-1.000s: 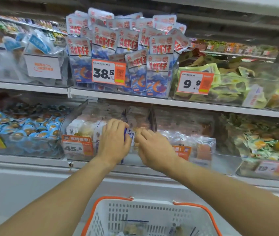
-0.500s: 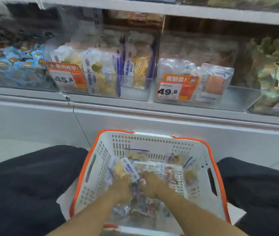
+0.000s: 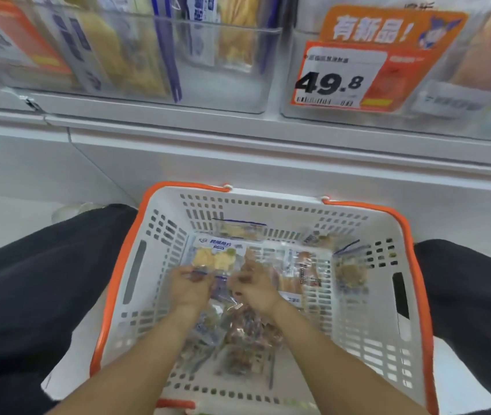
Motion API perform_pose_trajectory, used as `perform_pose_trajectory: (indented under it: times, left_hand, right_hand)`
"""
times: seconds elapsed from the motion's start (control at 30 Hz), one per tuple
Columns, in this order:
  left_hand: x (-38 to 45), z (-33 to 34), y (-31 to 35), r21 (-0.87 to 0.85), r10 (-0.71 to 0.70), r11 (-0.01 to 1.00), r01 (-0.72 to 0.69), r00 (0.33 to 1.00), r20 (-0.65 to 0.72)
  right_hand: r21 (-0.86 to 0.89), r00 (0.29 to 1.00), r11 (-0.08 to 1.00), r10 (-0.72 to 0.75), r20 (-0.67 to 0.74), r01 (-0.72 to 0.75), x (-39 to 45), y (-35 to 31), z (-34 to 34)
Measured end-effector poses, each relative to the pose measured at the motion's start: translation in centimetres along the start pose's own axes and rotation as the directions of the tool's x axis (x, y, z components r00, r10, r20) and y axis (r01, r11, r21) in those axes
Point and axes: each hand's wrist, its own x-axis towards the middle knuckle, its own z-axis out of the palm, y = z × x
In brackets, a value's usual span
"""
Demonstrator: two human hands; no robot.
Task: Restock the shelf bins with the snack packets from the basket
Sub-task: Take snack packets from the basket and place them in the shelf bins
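Observation:
A white basket with an orange rim (image 3: pixel 418 283) sits on the floor between my knees. Several clear snack packets lie in it. Both my hands are down inside it. My left hand (image 3: pixel 189 290) grips the lower edge of a snack packet with yellow pieces and a blue label (image 3: pixel 214 256). My right hand (image 3: pixel 254 284) is curled beside it, its fingers pinching at that packet's right corner; blur hides the exact hold. Above, the clear shelf bin (image 3: pixel 223 85) holds upright yellow packets with free room at its right.
A second clear bin (image 3: pixel 477 94) at the upper right carries an orange 49.8 price tag (image 3: pixel 358 64). The white shelf ledge (image 3: pixel 268 139) juts out over the basket. My legs in black trousers (image 3: pixel 43 280) flank the basket on both sides.
A second ago both hands were up at the shelf bin. They dropped into the basket, and the view has tilted down and moved closer. My left hand now grips the yellow packet.

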Motion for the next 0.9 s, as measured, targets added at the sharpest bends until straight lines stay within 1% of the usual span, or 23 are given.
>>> perform_pose_trajectory:
  times: [0.03,0.07,0.13,0.2,0.27,0.33,0.37,0.4,0.47,0.53,0.6,0.67,0.83,0.87,0.9]
  left_hand:
    - [-0.6,0.1,0.7,-0.033,-0.017,0.999,0.017,1.000,0.005]
    - [-1.0,0.3,1.2,-0.055,-0.041,0.998,0.044,0.998,0.048]
    - [-1.4,0.3,1.7,-0.073,-0.035,0.996,0.048,0.984,0.176]
    - [-1.9,0.3,2.1,-0.064,-0.015,0.997,0.034,0.961,0.277]
    - [-2.7,0.3,2.2,-0.036,0.035,0.999,-0.025,0.954,0.299]
    - [-3.3,0.1,2.8,-0.054,0.092,0.995,-0.081,0.965,0.245]
    - [-3.3,-0.2,3.1,-0.087,0.095,0.993,-0.077,0.971,0.220]
    - [-3.4,-0.7,3.7,-0.115,0.094,0.991,-0.069,0.969,0.227]
    - [-3.3,-1.6,5.0,-0.087,0.086,0.994,-0.060,0.938,0.337]
    - [-3.6,-2.5,6.5,-0.037,0.092,0.996,-0.084,0.874,0.476]
    - [-4.3,-3.0,7.8,-0.016,0.101,0.994,-0.109,0.838,0.537]
    - [-4.8,-3.2,8.9,-0.006,0.124,0.989,-0.145,0.822,0.556]
    - [-6.8,-3.2,11.0,-0.012,0.213,0.969,-0.245,0.816,0.538]
    - [-7.4,-3.2,11.5,0.003,0.239,0.959,-0.284,0.816,0.527]
    - [-7.8,-3.2,11.9,0.052,0.281,0.933,-0.356,0.812,0.512]
  right_hand:
    - [0.054,1.000,0.998,0.013,-0.028,-0.012,0.1,-0.5,0.0]
    - [0.119,0.997,0.993,0.024,-0.067,-0.016,0.2,-0.8,-0.1]
    - [0.246,0.987,0.966,0.108,-0.119,-0.076,0.0,-1.2,-0.3]
    - [0.302,0.981,0.947,0.154,-0.121,-0.111,-0.5,-1.6,-0.8]
    - [0.308,0.982,0.943,0.166,-0.093,-0.130,-1.2,-2.1,-1.6]
    - [0.294,0.988,0.949,0.142,-0.065,-0.117,-1.9,-2.9,-2.5]
    - [0.244,0.991,0.964,0.121,-0.057,-0.104,-2.1,-3.3,-2.9]
    - [0.202,0.994,0.975,0.101,-0.039,-0.091,-2.5,-3.8,-3.4]
    - [0.122,0.997,0.990,0.076,0.003,-0.076,-3.1,-4.6,-4.4]
    - [0.023,0.999,0.999,0.030,0.041,-0.031,-3.7,-5.5,-5.5]
    - [-0.042,0.996,0.999,-0.019,0.084,0.023,-4.8,-6.8,-6.2]
    - [-0.089,0.992,0.994,-0.047,0.117,0.057,-6.0,-8.3,-6.6]
    - [-0.192,0.982,0.963,-0.180,0.056,0.188,-9.2,-11.8,-7.1]
    - [-0.206,0.977,0.955,-0.210,0.040,0.213,-10.1,-12.4,-6.9]
    - [-0.244,0.970,0.939,-0.242,0.030,0.242,-10.7,-12.9,-6.8]
